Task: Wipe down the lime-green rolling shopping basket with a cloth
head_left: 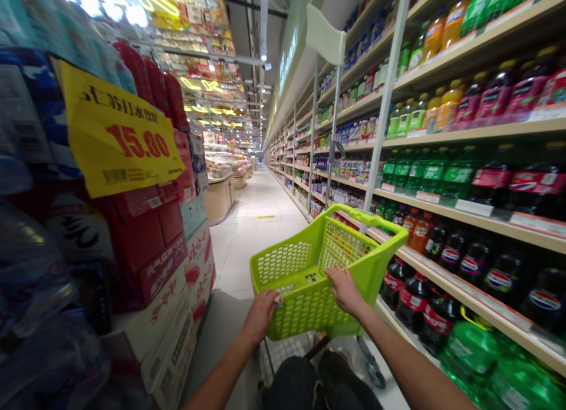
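A lime-green plastic shopping basket [305, 262] rides on a trolley in front of me in a supermarket aisle. My left hand [260, 314] is closed round the near left edge of the basket's rim. My right hand [344, 287] grips the near rim further right, fingers curled over it. The basket looks empty inside, as far as its mesh walls show. A dark bag [309, 383] sits below the basket on the trolley's lower part.
Shelves of soft-drink bottles [464, 180] line the right side close to the basket. Stacked red and white drink cartons [168, 262] with a yellow 15.00 price sign [117, 135] stand on the left. The tiled aisle floor [256, 227] runs ahead to display counters [219, 194].
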`<state>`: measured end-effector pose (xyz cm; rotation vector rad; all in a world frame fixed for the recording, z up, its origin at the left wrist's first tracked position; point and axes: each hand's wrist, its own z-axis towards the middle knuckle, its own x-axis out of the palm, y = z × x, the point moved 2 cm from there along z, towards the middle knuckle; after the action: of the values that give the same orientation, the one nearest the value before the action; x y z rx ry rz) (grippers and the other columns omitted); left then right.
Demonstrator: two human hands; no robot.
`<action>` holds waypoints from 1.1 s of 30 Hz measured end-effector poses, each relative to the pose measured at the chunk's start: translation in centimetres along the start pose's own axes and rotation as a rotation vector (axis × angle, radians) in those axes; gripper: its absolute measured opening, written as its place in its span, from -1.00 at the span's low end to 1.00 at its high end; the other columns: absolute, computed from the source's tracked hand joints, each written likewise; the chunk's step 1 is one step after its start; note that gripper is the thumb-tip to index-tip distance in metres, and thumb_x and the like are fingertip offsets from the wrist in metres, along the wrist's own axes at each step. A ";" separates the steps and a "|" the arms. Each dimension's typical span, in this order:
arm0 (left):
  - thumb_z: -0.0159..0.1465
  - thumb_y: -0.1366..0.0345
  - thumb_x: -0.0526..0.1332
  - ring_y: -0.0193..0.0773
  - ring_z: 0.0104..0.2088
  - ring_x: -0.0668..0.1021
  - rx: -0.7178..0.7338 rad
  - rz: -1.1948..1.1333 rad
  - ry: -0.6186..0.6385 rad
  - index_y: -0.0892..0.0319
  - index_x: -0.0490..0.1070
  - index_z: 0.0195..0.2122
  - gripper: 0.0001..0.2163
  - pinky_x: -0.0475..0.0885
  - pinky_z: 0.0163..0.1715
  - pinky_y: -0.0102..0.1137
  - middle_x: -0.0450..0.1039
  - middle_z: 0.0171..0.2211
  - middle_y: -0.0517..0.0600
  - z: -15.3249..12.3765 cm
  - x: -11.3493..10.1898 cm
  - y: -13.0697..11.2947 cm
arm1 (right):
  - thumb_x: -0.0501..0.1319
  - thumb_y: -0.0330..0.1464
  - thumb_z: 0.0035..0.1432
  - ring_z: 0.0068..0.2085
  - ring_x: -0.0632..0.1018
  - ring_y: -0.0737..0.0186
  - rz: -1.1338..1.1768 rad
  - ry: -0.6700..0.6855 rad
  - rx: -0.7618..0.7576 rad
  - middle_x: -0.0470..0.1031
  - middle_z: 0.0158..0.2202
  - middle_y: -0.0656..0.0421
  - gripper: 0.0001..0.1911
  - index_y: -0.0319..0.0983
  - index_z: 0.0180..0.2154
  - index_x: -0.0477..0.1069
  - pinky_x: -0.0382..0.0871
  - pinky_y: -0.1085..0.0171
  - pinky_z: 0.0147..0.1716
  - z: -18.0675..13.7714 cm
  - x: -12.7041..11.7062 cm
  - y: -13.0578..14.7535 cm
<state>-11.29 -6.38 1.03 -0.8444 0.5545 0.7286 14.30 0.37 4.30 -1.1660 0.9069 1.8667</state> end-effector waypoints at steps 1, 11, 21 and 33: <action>0.13 0.42 -0.01 -0.22 -0.23 0.45 0.007 0.001 0.004 0.17 0.39 -0.22 -0.75 0.39 -0.18 -0.26 0.43 -0.28 0.04 0.2 0.1 0.0 | -0.03 -0.62 -0.15 0.21 0.06 0.07 -0.010 0.008 0.005 0.25 0.11 0.07 -0.37 -0.32 0.05 0.23 -0.18 -0.02 0.16 0.2 -0.1 0.0; 0.18 0.44 -0.02 -0.24 -0.20 0.42 -0.038 0.077 0.090 0.18 0.36 -0.18 -0.76 0.35 -0.16 -0.27 0.41 -0.25 0.04 1.5 2.6 -2.1 | -0.01 -0.60 -0.13 0.21 0.05 -0.01 -0.150 0.033 0.032 0.21 0.13 0.01 -0.37 -0.34 0.07 0.21 -0.11 -0.08 0.12 3.3 0.5 -3.1; 0.24 0.37 -0.01 -0.29 -0.20 0.41 0.147 0.132 0.259 0.20 0.30 -0.10 -0.77 0.31 -0.15 -0.39 0.39 -0.21 0.02 4.0 4.7 -2.9 | -0.07 -0.44 -0.04 0.17 0.16 -0.01 0.123 -0.051 -0.120 0.36 0.01 0.05 -0.53 -0.26 -0.08 0.38 0.13 -0.14 0.02 5.0 5.6 -1.9; 0.18 0.36 0.07 -0.25 -0.23 0.47 0.129 0.205 0.314 0.21 0.40 -0.22 -0.82 0.35 -0.19 -0.34 0.46 -0.25 0.05 7.1 5.1 0.4 | -0.08 -0.21 0.10 0.17 0.16 0.04 0.296 -0.254 -0.190 0.39 -0.05 0.02 -0.64 -0.24 -0.29 0.41 0.14 -0.04 0.07 6.9 7.6 -3.7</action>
<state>-7.23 1.41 1.24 -0.7931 0.9697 0.7415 12.42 9.70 -1.04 -0.9095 0.8053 2.3224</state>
